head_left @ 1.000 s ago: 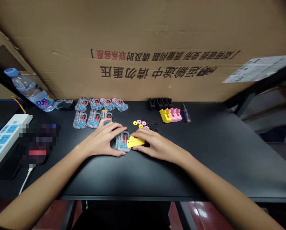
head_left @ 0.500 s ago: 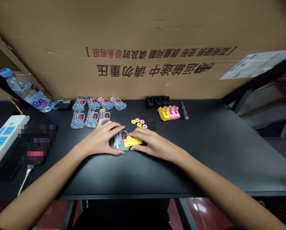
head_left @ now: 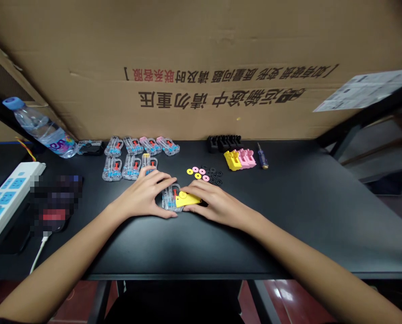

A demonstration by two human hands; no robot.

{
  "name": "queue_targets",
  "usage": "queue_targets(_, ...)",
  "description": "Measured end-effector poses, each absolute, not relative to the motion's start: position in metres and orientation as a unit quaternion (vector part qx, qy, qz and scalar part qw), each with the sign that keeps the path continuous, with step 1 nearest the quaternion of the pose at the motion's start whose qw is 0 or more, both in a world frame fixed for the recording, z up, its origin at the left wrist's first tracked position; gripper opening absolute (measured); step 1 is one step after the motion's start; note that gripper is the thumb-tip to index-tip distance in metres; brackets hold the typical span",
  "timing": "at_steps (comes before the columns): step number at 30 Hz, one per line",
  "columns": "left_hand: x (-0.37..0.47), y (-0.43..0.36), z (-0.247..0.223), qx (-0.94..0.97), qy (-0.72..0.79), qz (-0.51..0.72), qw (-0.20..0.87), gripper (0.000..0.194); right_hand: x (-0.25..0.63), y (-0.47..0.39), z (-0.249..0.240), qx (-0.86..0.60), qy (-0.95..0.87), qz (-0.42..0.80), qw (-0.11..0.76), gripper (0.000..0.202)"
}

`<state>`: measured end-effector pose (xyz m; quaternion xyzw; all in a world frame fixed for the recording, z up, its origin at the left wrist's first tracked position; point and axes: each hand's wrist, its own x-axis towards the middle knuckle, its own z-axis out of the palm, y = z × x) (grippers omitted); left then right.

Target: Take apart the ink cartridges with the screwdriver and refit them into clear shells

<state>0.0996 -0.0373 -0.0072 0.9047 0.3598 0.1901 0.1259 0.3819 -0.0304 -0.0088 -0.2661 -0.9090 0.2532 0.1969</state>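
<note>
A clear plastic case (head_left: 169,198) with a red part inside lies on the black table in front of me. My left hand (head_left: 149,191) curves around it, fingertips by its far edge and thumb by its near edge. From the other side, my right hand (head_left: 214,202) pinches a yellow plastic piece (head_left: 187,199) with a round disc on it. The yellow piece overlaps the right part of the case; whether the two are joined I cannot tell. Behind the hands lie small yellow, pink and black washers (head_left: 198,176).
Several similar clear cases (head_left: 112,168) stand in rows at back left. Yellow and pink pieces (head_left: 239,160), black pieces (head_left: 224,142) and a screwdriver (head_left: 262,157) lie at back right. A water bottle (head_left: 42,128), power strip (head_left: 12,193) and phone (head_left: 55,202) are left.
The whole view has shifted slightly, so everything appears a little further right. Both hands keep nearly the same pose, with the yellow piece still over the clear case.
</note>
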Motion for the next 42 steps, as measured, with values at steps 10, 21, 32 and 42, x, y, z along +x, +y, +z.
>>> queue_targets(10, 0.1, -0.038, -0.008, 0.904, 0.363, 0.192, 0.116, 0.088, 0.38, -0.032, -0.013, -0.263, -0.916, 0.219, 0.21, 0.041)
queue_targets(21, 0.1, -0.039, -0.008, 0.913, 0.342, 0.202, 0.09, 0.078, 0.379, -0.032, -0.017, -0.255, -0.914, 0.216, 0.231, 0.039)
queue_targets(32, 0.101, -0.039, -0.008, 0.911, 0.347, 0.195, 0.105, 0.074, 0.38, -0.028, -0.02, -0.256, -0.914, 0.223, 0.22, 0.043)
queue_targets(42, 0.103, -0.044, 0.006, 0.897, 0.354, 0.229, 0.133, 0.075, 0.385, -0.02, -0.013, -0.247, -0.902, 0.241, 0.258, 0.041)
